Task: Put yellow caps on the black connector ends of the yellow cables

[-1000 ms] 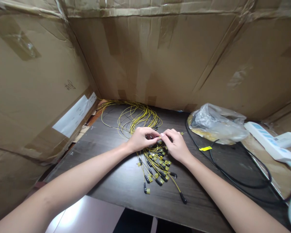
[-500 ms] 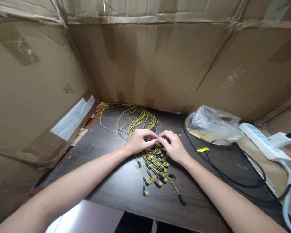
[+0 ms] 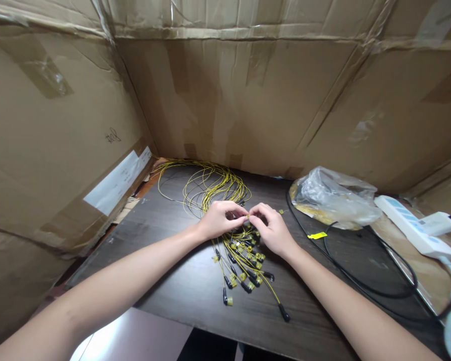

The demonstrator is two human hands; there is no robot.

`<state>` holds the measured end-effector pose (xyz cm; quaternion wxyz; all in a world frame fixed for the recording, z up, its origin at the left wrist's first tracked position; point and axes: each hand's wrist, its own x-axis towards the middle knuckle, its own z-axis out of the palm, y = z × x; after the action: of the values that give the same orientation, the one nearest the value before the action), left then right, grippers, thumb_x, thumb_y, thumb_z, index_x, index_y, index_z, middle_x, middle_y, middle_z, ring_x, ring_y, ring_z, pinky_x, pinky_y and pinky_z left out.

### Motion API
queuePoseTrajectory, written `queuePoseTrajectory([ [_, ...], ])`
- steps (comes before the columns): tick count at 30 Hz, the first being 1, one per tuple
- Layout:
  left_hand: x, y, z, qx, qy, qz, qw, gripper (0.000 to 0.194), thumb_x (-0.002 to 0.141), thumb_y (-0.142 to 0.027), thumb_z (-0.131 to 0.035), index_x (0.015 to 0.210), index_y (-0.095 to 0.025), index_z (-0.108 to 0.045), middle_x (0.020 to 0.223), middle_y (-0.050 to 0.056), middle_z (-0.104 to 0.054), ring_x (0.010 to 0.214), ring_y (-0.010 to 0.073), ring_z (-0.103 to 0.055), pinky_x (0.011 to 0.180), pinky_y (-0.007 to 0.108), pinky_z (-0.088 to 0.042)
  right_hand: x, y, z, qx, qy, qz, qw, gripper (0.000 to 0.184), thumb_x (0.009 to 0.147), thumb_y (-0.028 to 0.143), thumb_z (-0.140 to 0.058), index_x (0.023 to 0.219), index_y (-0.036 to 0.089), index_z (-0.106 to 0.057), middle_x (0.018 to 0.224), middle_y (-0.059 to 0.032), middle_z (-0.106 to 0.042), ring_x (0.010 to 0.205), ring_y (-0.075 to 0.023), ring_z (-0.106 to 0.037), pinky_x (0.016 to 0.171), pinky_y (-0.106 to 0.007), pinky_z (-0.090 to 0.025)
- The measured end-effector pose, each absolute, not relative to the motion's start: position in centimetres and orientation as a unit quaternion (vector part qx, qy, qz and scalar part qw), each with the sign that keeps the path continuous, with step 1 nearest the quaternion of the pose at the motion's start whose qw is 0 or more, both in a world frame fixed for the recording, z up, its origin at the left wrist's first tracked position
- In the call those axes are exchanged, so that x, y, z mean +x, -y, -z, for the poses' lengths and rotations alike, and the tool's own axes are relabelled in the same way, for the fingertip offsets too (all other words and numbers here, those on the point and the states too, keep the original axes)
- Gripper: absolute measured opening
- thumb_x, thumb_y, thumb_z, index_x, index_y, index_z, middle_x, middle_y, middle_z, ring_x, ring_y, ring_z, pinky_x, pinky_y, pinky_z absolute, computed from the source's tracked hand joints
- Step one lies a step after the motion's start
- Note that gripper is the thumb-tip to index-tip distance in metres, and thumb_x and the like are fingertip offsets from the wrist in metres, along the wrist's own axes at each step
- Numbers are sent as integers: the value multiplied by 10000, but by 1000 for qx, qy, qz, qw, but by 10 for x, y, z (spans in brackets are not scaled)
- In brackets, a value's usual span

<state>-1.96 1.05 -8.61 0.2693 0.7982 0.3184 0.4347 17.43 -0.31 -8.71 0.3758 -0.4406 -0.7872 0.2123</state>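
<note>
My left hand (image 3: 223, 219) and my right hand (image 3: 272, 228) meet fingertip to fingertip above the wires, both closed in a pinch. Between the fingertips shows a small yellow plastic cap (image 3: 248, 216); the fingers hide most of it, and I cannot tell whether a wire end is joined to it. Below the hands a bunch of thin yellow wires (image 3: 231, 260) fans toward me, ending in black connectors (image 3: 284, 313), several with translucent yellow caps (image 3: 230, 301) on them. Behind my left hand the wires run back in loose coils (image 3: 225, 183).
A clear plastic bag (image 3: 334, 195) with yellowish pieces lies at the right rear of the dark table (image 3: 173, 286). Near it are a black cable (image 3: 332, 260) with a yellow tag (image 3: 317, 235) and a white power strip (image 3: 413, 225). Cardboard walls (image 3: 229, 95) enclose the table.
The whole view has shifted slightly, so things appear a little farther right. Both hands keep their pinch at the same spot over the wires.
</note>
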Motion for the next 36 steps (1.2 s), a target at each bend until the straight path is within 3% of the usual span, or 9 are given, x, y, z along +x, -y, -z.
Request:
queuePoseTrajectory([
  [9,-19,-11,87,800,-316,-432,272,140,836,-237,-732,908,-125,-775,772,53,-741,612,92,-628,586,189,-508,175,1,89,-440,804,-193,351,384,984,352,-432,634,217,-515,657,-31,-594,713,-199,-500,692,-341,-360],
  [19,-20,-13,89,794,-329,-422,289,160,845,-249,-727,943,-135,-779,806,60,-749,639,100,-645,607,200,-517,175,3,89,-436,795,-190,377,167,897,268,-540,749,214,-594,728,-25,-611,742,-199,-530,710,-340,-390],
  [26,-20,-13,89,802,-326,-426,264,145,849,-228,-716,931,-124,-773,792,61,-743,643,101,-645,610,199,-524,175,4,88,-431,809,-194,349,343,942,318,-487,619,216,-544,639,-28,-591,719,-200,-511,696,-340,-376],
  [33,-21,-12,89,805,-314,-421,275,156,847,-246,-723,931,-124,-773,804,67,-747,649,107,-642,603,205,-514,174,4,87,-444,787,-192,383,121,863,271,-550,756,217,-569,738,-28,-604,735,-202,-535,701,-344,-411],
  [36,-21,-13,90,807,-311,-419,277,162,847,-259,-726,927,-127,-776,809,68,-752,642,108,-629,606,212,-507,174,4,86,-440,793,-189,376,175,890,273,-525,727,219,-560,710,-28,-599,727,-201,-531,692,-344,-412],
])
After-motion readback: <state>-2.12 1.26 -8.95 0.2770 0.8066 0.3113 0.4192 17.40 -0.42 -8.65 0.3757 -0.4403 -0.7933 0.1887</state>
